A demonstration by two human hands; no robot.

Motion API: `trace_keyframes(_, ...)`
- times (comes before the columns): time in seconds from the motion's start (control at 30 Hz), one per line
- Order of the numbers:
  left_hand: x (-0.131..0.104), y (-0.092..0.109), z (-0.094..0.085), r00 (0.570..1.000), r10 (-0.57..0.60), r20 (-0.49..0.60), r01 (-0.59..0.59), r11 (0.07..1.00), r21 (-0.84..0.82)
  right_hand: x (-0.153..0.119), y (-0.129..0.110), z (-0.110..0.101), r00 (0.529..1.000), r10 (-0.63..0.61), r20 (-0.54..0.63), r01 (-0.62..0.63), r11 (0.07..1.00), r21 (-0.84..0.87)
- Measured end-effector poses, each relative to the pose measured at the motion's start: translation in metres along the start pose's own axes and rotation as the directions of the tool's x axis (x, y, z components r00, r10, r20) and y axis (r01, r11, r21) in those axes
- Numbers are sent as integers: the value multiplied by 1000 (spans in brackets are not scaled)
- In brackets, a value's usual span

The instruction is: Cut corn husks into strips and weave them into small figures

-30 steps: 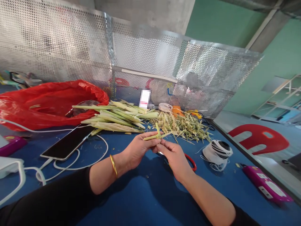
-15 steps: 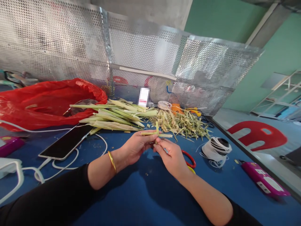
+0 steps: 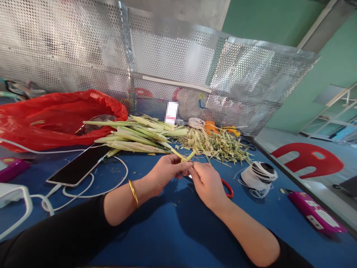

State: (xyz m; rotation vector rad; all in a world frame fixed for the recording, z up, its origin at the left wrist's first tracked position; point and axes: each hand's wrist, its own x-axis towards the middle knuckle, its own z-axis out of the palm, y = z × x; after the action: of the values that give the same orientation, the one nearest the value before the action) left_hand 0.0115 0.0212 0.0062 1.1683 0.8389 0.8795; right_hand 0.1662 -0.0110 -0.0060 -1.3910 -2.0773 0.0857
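Note:
Over the middle of the blue table, my left hand (image 3: pixel 164 172) pinches a small piece of folded pale-green plant strips (image 3: pixel 184 158), its ends sticking up above the fingers. My right hand (image 3: pixel 205 181) is closed against it from the right, fingertips pressed at the lower side of the piece. What lies between the right fingertips is mostly hidden. Partly behind the right hand are scissors with a red handle (image 3: pixel 228 188). Just beyond the hands lie long pale-green stalks (image 3: pixel 139 136) and a heap of shredded, dry plant bits (image 3: pixel 217 145).
A red plastic bag (image 3: pixel 55 115) sits at the left, beside a phone (image 3: pixel 79 165) with a white cable. To the right stand a spool of white cord (image 3: pixel 258 178) and a magenta box (image 3: pixel 315 211). A perforated metal screen (image 3: pixel 173 56) closes the back. A tape roll (image 3: pixel 196 123) lies before it.
The plant piece has turned: its strips lay crossed and level, and now its ends point up in a V. My right hand has come in closer, its knuckles turned more upward.

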Motion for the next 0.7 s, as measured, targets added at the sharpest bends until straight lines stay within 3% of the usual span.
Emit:
trace_keyframes(0.1,0,-4,2,997,54,-48,-50,994,94,-2,-5,-1,998,-18,59,17,1000,17)
trace_keyframes(0.27,3,-6,1,997,18,-70,-15,999,41,-4,-9,-2,997,-73,36,70,995,72)
trace_keyframes(0.37,5,-3,-2,999,3,-43,0,999,51,-3,-4,0,991,77,108,-102,965,241)
trace_keyframes(0.47,6,-2,-6,1000,-25,15,24,997,72,1,2,1,932,316,177,-362,784,505)
trace_keyframes(0.57,6,-3,-8,993,-50,104,36,990,135,7,6,-1,878,445,176,-422,546,724)
trace_keyframes(0.63,6,-3,-7,990,-78,118,56,982,182,9,5,-3,881,448,155,-395,513,762)
trace_keyframes(0.7,5,-3,-5,993,-89,82,69,972,227,9,4,-4,898,426,111,-364,575,733)
